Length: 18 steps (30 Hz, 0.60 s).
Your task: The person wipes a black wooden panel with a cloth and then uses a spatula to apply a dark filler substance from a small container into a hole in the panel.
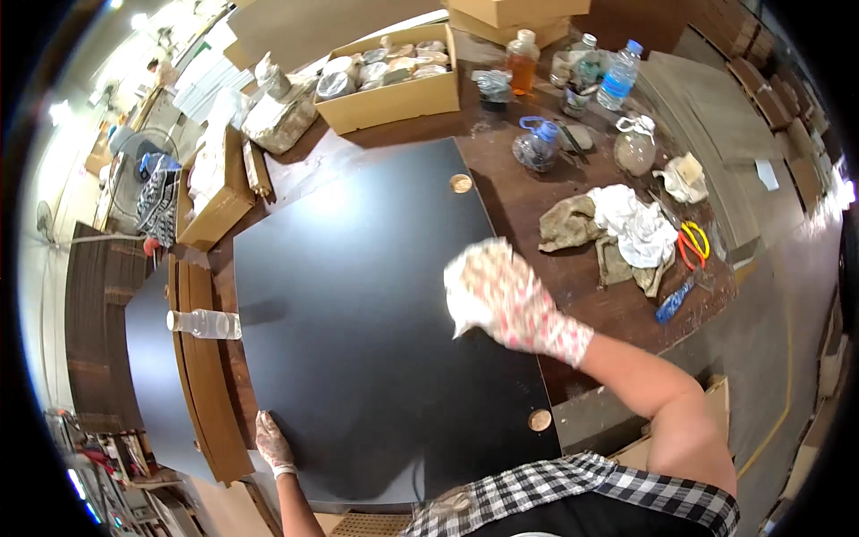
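A large flat black panel (376,304) lies on the brown table, with round wood-coloured spots (460,183) near its right corners. My left hand (273,441), in a patterned glove, grips the panel's left edge near the front corner. Over the panel's right side is my right hand (523,309), in a white glove with pink marks. It is closed on a crumpled white cloth (461,309) against the panel's surface; the fingers are partly hidden and slightly blurred. By the panel's left edge lies a clear plastic bottle (206,324) on its side.
White and brown rags (635,224), scissors (691,243) and a blue-handled tool (676,302) lie on the right. Several bottles (620,76) stand at the back right. An open carton (389,103) of bagged items sits at the back. Panels (157,358) stand at the left.
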Each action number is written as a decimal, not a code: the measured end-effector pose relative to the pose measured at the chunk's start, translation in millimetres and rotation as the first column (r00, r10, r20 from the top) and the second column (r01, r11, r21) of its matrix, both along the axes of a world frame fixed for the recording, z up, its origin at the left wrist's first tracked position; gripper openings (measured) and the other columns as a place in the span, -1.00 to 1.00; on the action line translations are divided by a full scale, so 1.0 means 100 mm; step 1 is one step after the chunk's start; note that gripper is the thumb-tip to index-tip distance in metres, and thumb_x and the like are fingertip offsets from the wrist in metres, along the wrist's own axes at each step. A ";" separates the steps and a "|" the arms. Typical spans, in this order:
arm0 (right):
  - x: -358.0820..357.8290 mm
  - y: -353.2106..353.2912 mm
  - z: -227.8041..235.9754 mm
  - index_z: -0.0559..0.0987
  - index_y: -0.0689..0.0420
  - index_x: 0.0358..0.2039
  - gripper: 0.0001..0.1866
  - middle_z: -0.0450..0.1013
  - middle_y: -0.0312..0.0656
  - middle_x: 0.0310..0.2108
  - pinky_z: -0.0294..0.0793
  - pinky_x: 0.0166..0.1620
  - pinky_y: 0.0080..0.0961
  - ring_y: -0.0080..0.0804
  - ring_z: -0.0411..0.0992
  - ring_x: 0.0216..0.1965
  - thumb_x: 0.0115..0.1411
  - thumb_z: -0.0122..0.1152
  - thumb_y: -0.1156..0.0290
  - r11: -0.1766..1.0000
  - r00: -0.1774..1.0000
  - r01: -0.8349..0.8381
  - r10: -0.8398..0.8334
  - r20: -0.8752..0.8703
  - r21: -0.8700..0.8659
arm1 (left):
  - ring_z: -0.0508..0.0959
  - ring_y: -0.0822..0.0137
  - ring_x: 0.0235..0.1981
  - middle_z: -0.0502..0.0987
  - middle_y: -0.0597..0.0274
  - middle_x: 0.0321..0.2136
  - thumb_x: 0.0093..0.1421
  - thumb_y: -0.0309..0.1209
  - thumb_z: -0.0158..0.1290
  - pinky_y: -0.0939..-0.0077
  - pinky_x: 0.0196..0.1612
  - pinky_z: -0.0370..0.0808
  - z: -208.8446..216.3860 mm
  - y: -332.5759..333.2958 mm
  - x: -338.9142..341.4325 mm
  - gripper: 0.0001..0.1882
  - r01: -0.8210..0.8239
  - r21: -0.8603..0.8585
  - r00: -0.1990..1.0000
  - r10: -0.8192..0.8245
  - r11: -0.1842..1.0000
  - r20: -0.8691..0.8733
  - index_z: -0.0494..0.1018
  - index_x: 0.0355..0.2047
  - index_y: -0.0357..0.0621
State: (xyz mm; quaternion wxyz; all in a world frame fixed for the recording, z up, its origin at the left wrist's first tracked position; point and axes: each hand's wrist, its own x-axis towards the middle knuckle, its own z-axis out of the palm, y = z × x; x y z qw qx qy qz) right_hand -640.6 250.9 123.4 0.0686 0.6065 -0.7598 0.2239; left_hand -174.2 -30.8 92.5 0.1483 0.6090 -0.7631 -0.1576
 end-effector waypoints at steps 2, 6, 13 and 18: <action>-0.39 -0.44 0.10 0.49 0.13 -0.11 -0.68 0.36 0.01 -0.05 0.18 0.23 -0.16 -0.08 0.28 0.10 0.12 0.07 0.32 0.999 0.997 0.028 -0.031 -0.067 -0.045 | 0.52 -0.08 -0.07 0.52 -0.20 -0.10 0.37 -0.12 -0.19 0.25 0.02 0.42 0.04 0.06 0.00 -0.48 0.001 -0.045 1.000 0.000 0.999 0.007 0.41 0.01 -0.39; -1.42 -1.32 -0.19 0.52 0.15 -0.27 -0.79 0.39 -0.01 -0.14 0.26 0.14 -0.18 -0.04 0.30 0.03 0.18 0.02 0.33 0.960 0.987 0.020 -0.065 -0.150 -0.280 | 0.53 -0.11 -0.12 0.53 -0.21 -0.13 0.37 -0.13 -0.19 0.21 -0.05 0.43 0.04 0.07 -0.16 -0.49 0.030 -0.085 0.999 -0.032 0.996 -0.013 0.42 -0.03 -0.40; -0.62 -0.61 -0.16 0.28 0.20 0.21 -0.45 0.29 0.07 0.12 0.14 0.29 -0.14 -0.02 0.19 0.23 0.16 -0.01 0.45 0.983 0.942 -0.039 -0.023 -0.336 -0.177 | 0.53 -0.13 -0.13 0.54 -0.20 -0.16 0.36 -0.12 -0.18 0.18 -0.07 0.43 0.12 0.08 -0.16 -0.51 0.023 -0.061 1.000 -0.023 0.998 -0.005 0.43 -0.02 -0.34; 0.96 0.21 0.28 0.42 0.07 0.06 -0.48 0.36 0.00 0.04 0.32 0.04 -0.08 -0.02 0.29 0.09 0.06 0.13 0.22 0.920 0.996 0.004 0.029 -0.079 0.392 | 0.53 -0.12 -0.11 0.54 -0.19 -0.14 0.36 -0.09 -0.21 0.17 -0.06 0.43 0.18 0.09 -0.10 -0.49 0.022 -0.022 0.999 -0.023 1.000 -0.043 0.39 0.06 -0.26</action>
